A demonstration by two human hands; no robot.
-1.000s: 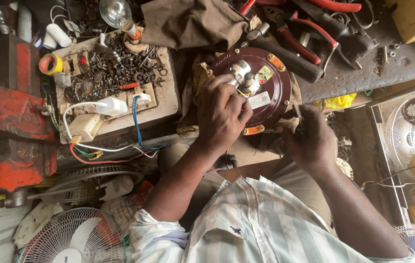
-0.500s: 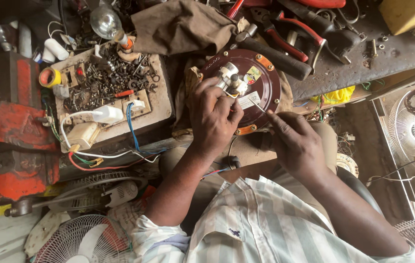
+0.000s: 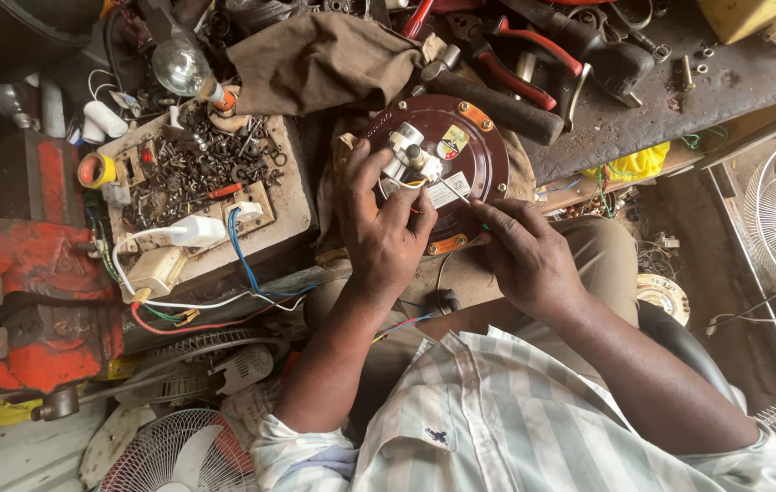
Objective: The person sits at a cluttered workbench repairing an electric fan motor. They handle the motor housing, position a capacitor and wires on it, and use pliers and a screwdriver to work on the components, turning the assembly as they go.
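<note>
The round maroon motor housing (image 3: pixel 461 159) lay on the lap at 12 o'clock from both hands, its white terminal block (image 3: pixel 409 150) near the 10 o'clock rim. The left hand (image 3: pixel 386 232) rested on the housing, fingers curled about the block and its wires (nearer of the two). The right hand (image 3: pixel 529 255) pinched a thin probe (image 3: pixel 457 192), long axis pointing toward 10 o'clock at the block.
</note>
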